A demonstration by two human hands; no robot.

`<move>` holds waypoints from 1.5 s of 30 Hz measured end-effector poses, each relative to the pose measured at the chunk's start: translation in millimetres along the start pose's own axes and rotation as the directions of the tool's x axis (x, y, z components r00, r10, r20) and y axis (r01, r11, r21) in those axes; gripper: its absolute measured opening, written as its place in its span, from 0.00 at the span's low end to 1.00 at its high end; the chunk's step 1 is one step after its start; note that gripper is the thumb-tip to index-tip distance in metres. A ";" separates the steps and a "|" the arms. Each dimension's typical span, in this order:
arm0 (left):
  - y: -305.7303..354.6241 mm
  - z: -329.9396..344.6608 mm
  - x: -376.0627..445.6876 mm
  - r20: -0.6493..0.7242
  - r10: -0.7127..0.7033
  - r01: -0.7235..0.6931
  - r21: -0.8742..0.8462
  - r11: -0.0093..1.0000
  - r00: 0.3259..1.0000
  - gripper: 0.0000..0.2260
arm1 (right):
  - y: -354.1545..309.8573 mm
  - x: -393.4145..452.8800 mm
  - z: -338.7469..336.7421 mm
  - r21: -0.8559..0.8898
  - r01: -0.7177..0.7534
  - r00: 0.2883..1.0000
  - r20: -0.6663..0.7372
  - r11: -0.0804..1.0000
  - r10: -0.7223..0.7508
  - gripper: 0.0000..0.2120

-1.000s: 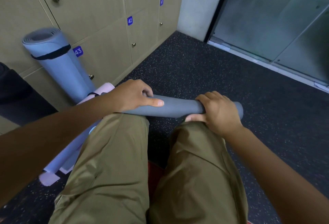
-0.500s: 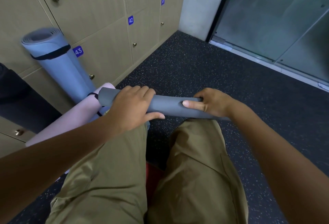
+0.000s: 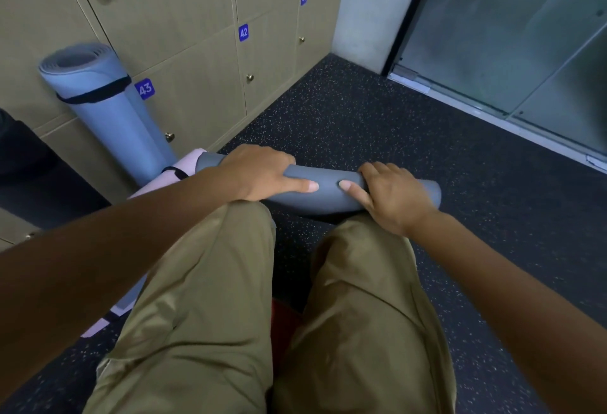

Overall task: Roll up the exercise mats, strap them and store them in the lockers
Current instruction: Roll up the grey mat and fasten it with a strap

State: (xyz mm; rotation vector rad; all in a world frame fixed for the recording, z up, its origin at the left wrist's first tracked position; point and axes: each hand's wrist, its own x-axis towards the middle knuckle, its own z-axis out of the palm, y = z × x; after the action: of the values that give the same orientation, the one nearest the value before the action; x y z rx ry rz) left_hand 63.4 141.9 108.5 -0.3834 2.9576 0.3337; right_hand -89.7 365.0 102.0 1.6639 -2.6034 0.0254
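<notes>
A dark grey rolled mat (image 3: 325, 193) lies crosswise just beyond my knees. My left hand (image 3: 262, 173) grips its left part, fingers curled over the top and thumb stretched along the near side. My right hand (image 3: 394, 193) grips the right part, thumb pointing left toward the other thumb. A light blue rolled mat (image 3: 108, 108) with a black strap leans upright against the lockers (image 3: 197, 35). A pink rolled mat (image 3: 177, 173) with a black strap lies on the floor by my left arm, partly hidden.
Beige locker doors numbered 41, 42 and 43 line the left wall; one lower locker (image 3: 39, 177) at far left stands open and dark. Speckled black floor (image 3: 377, 124) stretches ahead. Frosted glass doors (image 3: 509, 35) fill the right. My khaki-trousered knees (image 3: 230, 282) sit below the mat.
The grey roll has shifted between my hands. My right hand went from palm-over-end to a grip with the thumb along the roll, and both thumbs now nearly meet.
</notes>
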 end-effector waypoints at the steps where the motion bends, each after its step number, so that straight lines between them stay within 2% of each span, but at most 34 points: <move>1: 0.3 -1.5 3.6 0.038 -0.010 0.010 -0.016 1.000 0.999 0.28 | 0.2 -0.8 3.2 0.015 -0.004 1.000 -0.004 1.000 0.004 0.41; 5: -2.7 -3.9 7.9 0.096 0.010 -0.005 -0.048 0.999 0.995 0.26 | -0.7 7.7 1.7 0.012 -0.028 0.999 0.041 1.000 0.027 0.33; 6: -4.5 -1.9 6.6 0.057 0.034 -0.033 -0.018 0.999 0.998 0.27 | -1.5 10.5 0.4 0.014 -0.048 0.997 0.066 0.999 0.047 0.31; 8: -8.8 6.4 3.4 -0.106 0.121 -0.110 0.106 0.988 0.987 0.29 | 1.1 14.8 -1.4 0.046 -0.096 0.987 0.135 0.994 0.089 0.31; 10: -10.5 15.9 1.1 -0.264 0.222 -0.153 0.259 0.954 0.939 0.31 | 6.3 18.7 -4.4 0.148 -0.162 0.967 0.222 0.976 0.126 0.37; 12: -10.4 21.1 0.9 -0.317 0.257 -0.144 0.339 0.930 0.913 0.34 | 11.2 24.1 -6.9 0.236 -0.212 0.945 0.296 0.948 0.137 0.42; 16: -9.1 19.8 7.9 -0.275 0.192 -0.091 0.339 0.936 0.942 0.38 | 14.5 34.4 -12.0 0.291 -0.260 0.893 0.434 0.921 0.116 0.39; 19: -6.1 11.5 16.7 -0.167 0.120 -0.066 0.299 0.952 0.979 0.39 | 16.0 39.6 -13.4 0.314 -0.284 0.855 0.510 0.906 0.092 0.44; 21: -4.3 3.0 21.9 -0.084 0.089 -0.065 0.257 0.964 0.992 0.38 | 18.6 40.6 -12.5 0.324 -0.277 0.850 0.522 0.905 0.073 0.43; 26: -6.4 -11.7 38.1 -0.001 0.068 -0.067 0.193 0.979 0.998 0.33 | 28.4 35.1 -10.1 0.391 -0.217 0.902 0.430 0.894 0.031 0.31; 32: -6.0 -38.2 47.5 0.027 0.075 -0.079 0.235 0.969 0.997 0.34 | 29.5 36.7 -16.9 0.320 -0.164 0.933 0.357 0.933 0.042 0.36; 35: -2.9 -59.7 43.5 0.006 0.076 -0.075 0.249 0.966 0.997 0.33 | 28.3 41.6 -34.7 0.240 -0.131 0.954 0.296 0.962 0.056 0.36; 45: 18.2 -118.0 3.3 -0.191 0.089 -0.037 0.258 0.966 0.978 0.32 | 16.7 17.1 -136.1 0.038 -0.051 0.988 0.150 0.998 0.045 0.34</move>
State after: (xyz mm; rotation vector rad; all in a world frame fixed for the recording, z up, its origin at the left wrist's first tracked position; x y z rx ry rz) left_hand 42.5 130.5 225.5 -0.3063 3.1604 -0.0839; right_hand -107.3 362.2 239.1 1.6781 -2.7705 -0.0446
